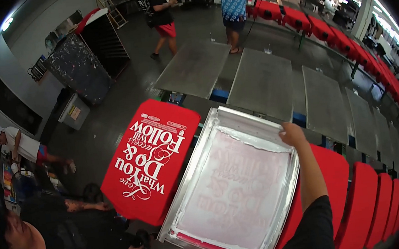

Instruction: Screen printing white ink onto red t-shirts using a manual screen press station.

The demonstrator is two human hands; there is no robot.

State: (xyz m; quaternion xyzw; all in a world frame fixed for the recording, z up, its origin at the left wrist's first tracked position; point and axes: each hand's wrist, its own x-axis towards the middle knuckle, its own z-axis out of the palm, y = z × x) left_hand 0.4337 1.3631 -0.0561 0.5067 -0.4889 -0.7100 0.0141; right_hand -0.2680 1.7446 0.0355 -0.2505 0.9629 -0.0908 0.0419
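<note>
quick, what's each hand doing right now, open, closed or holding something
Left hand: cannot be told; not clearly visible.
Right hand: closed on the far right corner of the metal screen frame.

Frame (188, 185): silvery metal, smooth, glossy w/ bright streaks. Mesh (236, 183): fine, pale, semi-transl. Ink (256, 144) on it: wht, thick, wet-looking, ridged at edges. Red cloth (157, 208): matt, smooth; print (153, 169): wht, opaque, flat. Slabs (262, 80): gry, dull, scuffed, mat'l unclear. Bin (76, 112): gry plastic, smooth. Floor (99, 129): dk, slight sheen.
</note>
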